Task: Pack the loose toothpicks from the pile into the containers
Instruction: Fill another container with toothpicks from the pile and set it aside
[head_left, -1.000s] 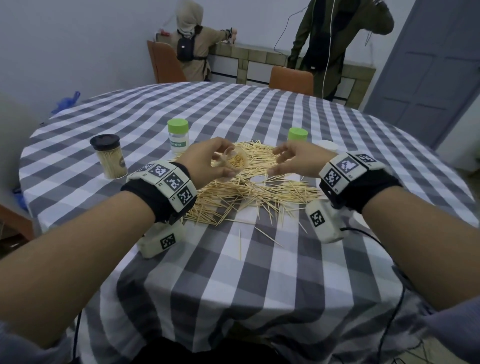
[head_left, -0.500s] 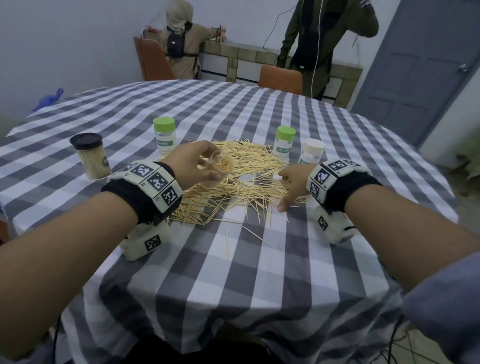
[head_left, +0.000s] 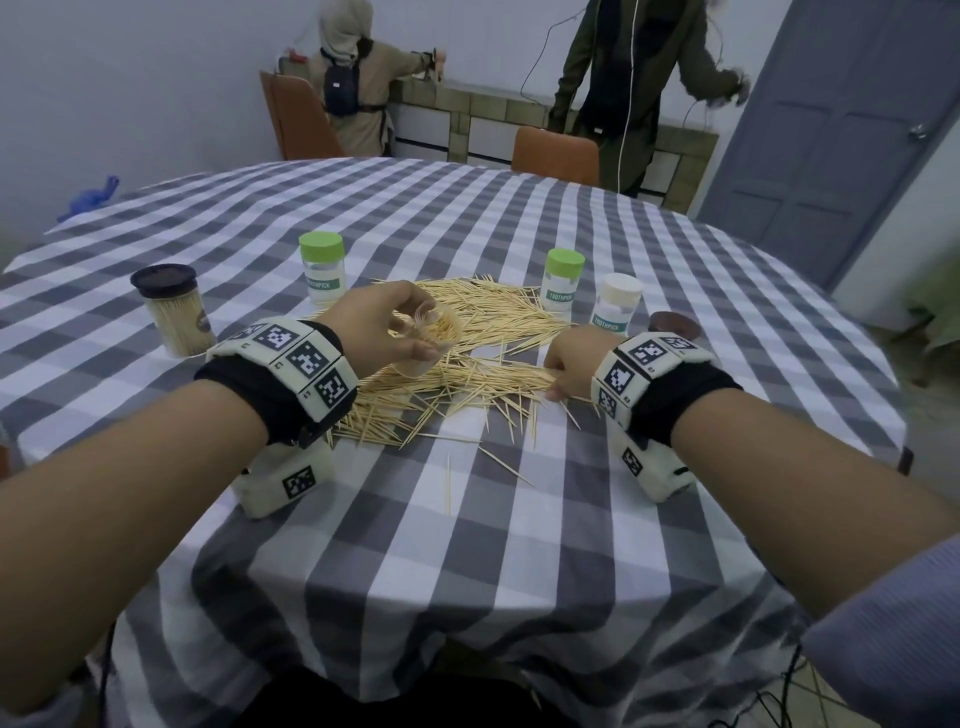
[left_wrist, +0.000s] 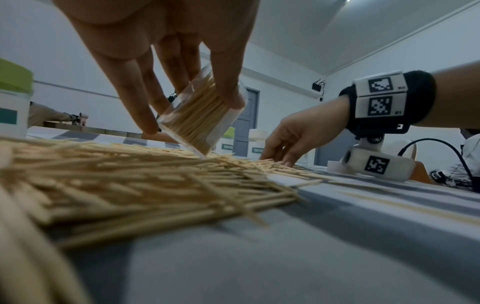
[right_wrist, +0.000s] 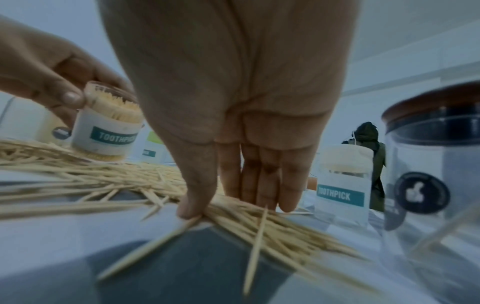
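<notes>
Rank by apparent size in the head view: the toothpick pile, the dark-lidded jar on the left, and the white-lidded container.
1. toothpick pile, by far the widest.
2. dark-lidded jar.
3. white-lidded container, slightly smaller than the jar; both stand at a similar distance, so that order is fairly safe.

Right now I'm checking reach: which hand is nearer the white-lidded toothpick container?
Right. The right hand sits just before the white-lidded container; the left hand is across the pile.

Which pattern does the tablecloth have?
The tablecloth has grey and white checks, clearest in the head view.
</notes>
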